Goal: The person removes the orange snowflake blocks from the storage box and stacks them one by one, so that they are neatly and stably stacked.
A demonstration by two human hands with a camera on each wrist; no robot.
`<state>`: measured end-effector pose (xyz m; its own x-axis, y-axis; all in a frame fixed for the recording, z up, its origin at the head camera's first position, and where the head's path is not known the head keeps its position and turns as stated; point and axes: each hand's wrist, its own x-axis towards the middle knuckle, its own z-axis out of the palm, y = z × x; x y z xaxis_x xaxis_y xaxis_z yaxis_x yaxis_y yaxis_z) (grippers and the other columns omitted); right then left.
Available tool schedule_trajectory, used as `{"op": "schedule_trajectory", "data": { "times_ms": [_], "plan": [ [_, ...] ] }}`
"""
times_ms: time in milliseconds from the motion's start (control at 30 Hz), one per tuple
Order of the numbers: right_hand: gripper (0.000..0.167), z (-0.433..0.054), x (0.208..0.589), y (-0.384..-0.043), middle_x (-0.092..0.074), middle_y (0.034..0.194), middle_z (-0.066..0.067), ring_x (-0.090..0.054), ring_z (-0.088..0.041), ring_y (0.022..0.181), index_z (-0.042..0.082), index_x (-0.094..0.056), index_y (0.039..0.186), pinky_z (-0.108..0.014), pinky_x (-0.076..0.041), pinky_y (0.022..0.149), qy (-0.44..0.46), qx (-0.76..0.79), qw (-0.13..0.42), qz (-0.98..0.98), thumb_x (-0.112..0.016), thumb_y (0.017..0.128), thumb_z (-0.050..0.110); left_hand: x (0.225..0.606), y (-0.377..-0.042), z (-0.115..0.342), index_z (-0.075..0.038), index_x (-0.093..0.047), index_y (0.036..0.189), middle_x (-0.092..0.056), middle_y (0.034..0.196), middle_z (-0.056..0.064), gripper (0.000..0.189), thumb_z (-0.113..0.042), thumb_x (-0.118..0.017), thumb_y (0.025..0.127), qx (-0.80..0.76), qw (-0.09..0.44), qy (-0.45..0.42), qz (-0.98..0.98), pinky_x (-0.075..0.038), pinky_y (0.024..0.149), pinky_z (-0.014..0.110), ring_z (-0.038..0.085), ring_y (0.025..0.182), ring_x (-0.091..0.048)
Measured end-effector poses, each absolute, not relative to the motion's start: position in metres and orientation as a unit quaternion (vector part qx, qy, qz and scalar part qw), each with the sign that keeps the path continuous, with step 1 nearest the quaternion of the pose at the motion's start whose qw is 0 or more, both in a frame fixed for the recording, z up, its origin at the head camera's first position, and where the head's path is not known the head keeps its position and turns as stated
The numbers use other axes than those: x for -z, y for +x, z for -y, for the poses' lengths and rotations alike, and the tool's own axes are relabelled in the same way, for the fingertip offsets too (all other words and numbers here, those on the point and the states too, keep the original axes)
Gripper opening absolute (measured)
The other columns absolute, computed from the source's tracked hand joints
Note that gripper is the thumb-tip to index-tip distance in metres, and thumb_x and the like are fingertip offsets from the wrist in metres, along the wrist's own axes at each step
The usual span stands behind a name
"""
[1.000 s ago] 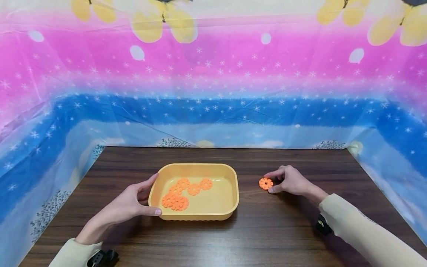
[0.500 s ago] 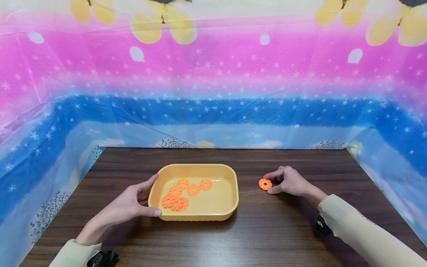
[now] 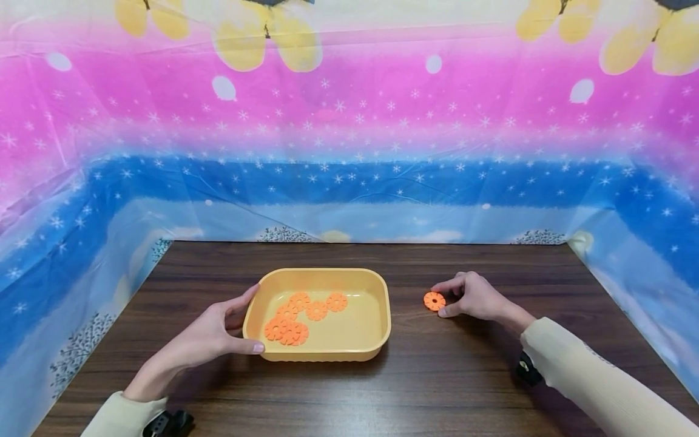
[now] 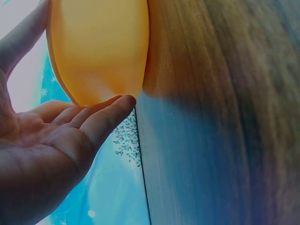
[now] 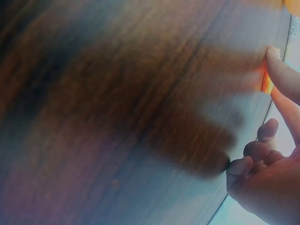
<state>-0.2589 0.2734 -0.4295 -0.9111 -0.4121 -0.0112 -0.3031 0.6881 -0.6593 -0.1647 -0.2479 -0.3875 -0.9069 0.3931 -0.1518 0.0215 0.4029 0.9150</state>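
My left hand (image 3: 204, 332) grips the left end of a yellow plastic tray (image 3: 360, 347), its thumb over the near rim and its fingers along the far side. In the left wrist view the fingertips lie against the tray's end wall (image 4: 103, 56). Several orange notched discs (image 3: 317, 311) lie inside, mostly toward the left, some overlapping. To the right of the tray, my right hand (image 3: 475, 297) pinches one orange notched disc (image 3: 434, 301) between thumb and forefinger. Only a sliver of this disc (image 5: 266, 83) shows in the right wrist view, where the other fingers are curled.
Both the tray and the right hand are over a dark wood-grain table (image 3: 349, 400). A patterned cloth (image 3: 349, 182) in pink and blue hangs behind it and along both sides. Each wrist carries a black camera strap (image 3: 168, 423).
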Motion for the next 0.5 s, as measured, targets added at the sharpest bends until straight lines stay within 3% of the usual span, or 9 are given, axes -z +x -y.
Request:
{"op": "schedule_trajectory", "data": {
  "times_ms": [500],
  "plan": [
    [0.049,-0.273,0.409,-0.253,-0.048,0.084,-0.012,-0.039,-0.025,0.08,0.005,-0.075,0.128,-0.03,-0.033,0.063,-0.205,0.387,0.101,-0.893,-0.09,0.083,0.016,0.388,-0.165,0.249,-0.006,-0.011,0.168,-0.018,0.167,0.033,0.113,-0.017,-0.088,0.085,-0.527,0.176,0.129,-0.822,-0.06,0.095,0.04,0.051,0.142,-0.042]
  ]
}}
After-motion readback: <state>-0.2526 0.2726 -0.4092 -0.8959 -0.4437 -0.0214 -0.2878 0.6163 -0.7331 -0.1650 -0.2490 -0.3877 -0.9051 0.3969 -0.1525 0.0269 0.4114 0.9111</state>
